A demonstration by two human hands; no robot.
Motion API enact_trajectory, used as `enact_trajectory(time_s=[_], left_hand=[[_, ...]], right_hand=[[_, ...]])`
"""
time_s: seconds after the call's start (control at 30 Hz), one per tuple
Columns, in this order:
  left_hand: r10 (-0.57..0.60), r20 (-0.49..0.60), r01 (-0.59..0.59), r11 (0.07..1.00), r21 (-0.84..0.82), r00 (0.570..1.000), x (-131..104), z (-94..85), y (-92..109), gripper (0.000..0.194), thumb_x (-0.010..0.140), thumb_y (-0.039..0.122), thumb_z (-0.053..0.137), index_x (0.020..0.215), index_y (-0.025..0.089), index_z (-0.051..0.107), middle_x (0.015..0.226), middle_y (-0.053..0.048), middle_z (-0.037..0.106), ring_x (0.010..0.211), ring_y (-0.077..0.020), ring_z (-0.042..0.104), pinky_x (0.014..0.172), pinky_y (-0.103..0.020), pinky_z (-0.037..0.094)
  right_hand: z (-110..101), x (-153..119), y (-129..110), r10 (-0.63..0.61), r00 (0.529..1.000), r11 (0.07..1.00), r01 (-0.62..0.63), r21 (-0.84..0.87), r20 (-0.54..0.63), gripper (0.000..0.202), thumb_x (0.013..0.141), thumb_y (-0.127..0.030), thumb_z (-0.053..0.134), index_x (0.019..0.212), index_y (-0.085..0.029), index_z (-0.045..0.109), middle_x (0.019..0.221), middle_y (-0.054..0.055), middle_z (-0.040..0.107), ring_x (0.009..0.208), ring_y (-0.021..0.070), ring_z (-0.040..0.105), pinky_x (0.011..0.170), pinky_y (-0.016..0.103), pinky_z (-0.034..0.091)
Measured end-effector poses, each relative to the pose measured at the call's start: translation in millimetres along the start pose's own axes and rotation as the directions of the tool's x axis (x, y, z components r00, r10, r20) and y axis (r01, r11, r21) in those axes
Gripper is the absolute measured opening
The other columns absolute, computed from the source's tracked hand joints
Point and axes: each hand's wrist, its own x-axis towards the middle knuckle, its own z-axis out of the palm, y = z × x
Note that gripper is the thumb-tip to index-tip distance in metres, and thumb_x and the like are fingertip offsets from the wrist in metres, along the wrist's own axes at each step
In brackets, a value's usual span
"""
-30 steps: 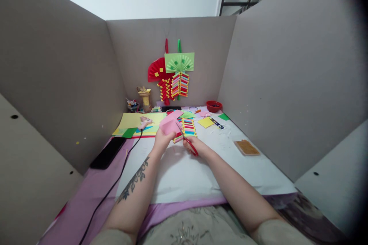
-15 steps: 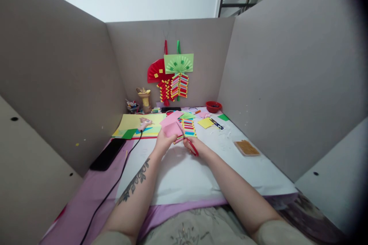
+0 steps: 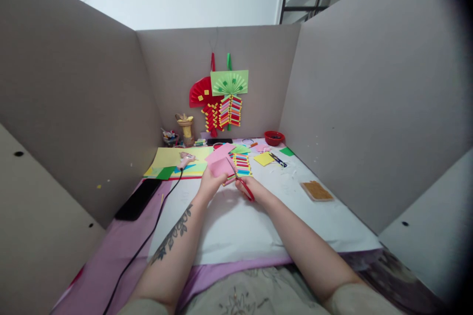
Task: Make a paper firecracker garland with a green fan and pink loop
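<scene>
Pinched in my left hand [image 3: 212, 181] is a piece of pink paper [image 3: 221, 166], raised over the middle of the table. My right hand [image 3: 247, 187] grips red-handled scissors [image 3: 250, 194], and their blades lie at the right edge of the paper. Whether the blades are apart is too small to tell. Behind the scissors lies a row of coloured paper rolls [image 3: 242, 163] with yellow ends, partly covered by the pink paper and my hands. Another pink sheet [image 3: 220, 151] shows just beyond the one I hold.
A glue gun [image 3: 185, 159] rests on yellow sheets [image 3: 168, 156] at left, its cord trailing toward me. A black phone-like slab [image 3: 139, 199] lies nearer. At right are a yellow square [image 3: 263, 158], a utility knife [image 3: 278, 160], a red bowl [image 3: 274, 138] and a brown-filled tray [image 3: 317, 190]. Paper fan decorations [image 3: 229, 83] hang behind.
Both hands keep nearly the same place. The scissor blades have shifted very slightly at the pink paper's edge, and the whole view has tilted a little.
</scene>
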Motion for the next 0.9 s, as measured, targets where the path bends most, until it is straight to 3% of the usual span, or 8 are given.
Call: enact_trajectory(time_s=[0.23,0.37,0.53,0.63,0.73,0.9], left_hand=[[0.0,-0.01,0.0,1.0,-0.023,1.0,-3,1.4,5,0.033,0.059,0.015,0.065,0.092,0.012,0.064,0.067,-0.001,0.063,0.064,-0.0161,0.059,0.057,-0.025,0.048],[0.017,-0.041,-0.019,0.999,-0.041,0.999,-2,-0.3,7,0.035,0.058,0.016,0.065,0.093,0.012,0.063,0.069,-0.001,0.064,0.064,-0.0151,0.058,0.056,-0.024,0.047],[0.056,-0.129,-0.068,0.993,-0.094,0.99,2,-3.9,6,0.03,0.059,0.018,0.065,0.088,0.013,0.062,0.072,-0.001,0.063,0.063,-0.0139,0.058,0.056,-0.023,0.047],[0.081,-0.175,-0.105,0.986,-0.128,0.981,4,-4.7,5,0.029,0.06,0.018,0.064,0.089,0.014,0.061,0.075,0.0,0.063,0.063,-0.0133,0.058,0.055,-0.022,0.047],[0.09,-0.162,-0.108,0.989,-0.102,0.983,4,-5.1,3,0.026,0.06,0.018,0.065,0.085,0.014,0.061,0.071,0.0,0.062,0.062,-0.0133,0.057,0.055,-0.022,0.047],[0.06,-0.115,-0.066,0.997,-0.05,0.992,5,-5.3,2,0.026,0.058,0.017,0.065,0.083,0.014,0.062,0.066,0.0,0.061,0.059,-0.0133,0.055,0.054,-0.023,0.045]], right_hand=[[0,6,9,0.015,1.0,1.0,-0.015,-0.001,0.006,0.037,0.082,-0.05,0.047,0.064,-0.018,0.052,0.042,-0.004,0.038,0.036,0.0082,0.032,0.037,0.021,0.021],[3,7,12,0.083,0.996,0.996,-0.083,0.027,0.029,0.037,0.081,-0.053,0.046,0.07,-0.018,0.051,0.045,-0.006,0.036,0.036,0.008,0.031,0.035,0.02,0.023],[2,1,1,0.063,0.99,0.996,-0.07,0.047,0.128,0.034,0.082,-0.051,0.044,0.072,-0.018,0.048,0.05,-0.006,0.037,0.04,0.0079,0.034,0.039,0.019,0.028],[2,-2,-6,0.099,0.987,0.994,-0.103,0.023,0.129,0.029,0.084,-0.044,0.043,0.074,-0.018,0.049,0.051,-0.006,0.039,0.041,0.0077,0.035,0.041,0.019,0.029],[3,-1,-7,0.128,0.985,0.992,-0.129,0.0,0.113,0.027,0.085,-0.042,0.043,0.079,-0.018,0.053,0.051,-0.006,0.04,0.04,0.0073,0.035,0.039,0.019,0.028],[4,1,1,0.104,0.99,0.994,-0.105,0.009,0.098,0.037,0.083,-0.053,0.043,0.08,-0.018,0.055,0.049,-0.006,0.04,0.04,0.0082,0.035,0.039,0.02,0.028]])
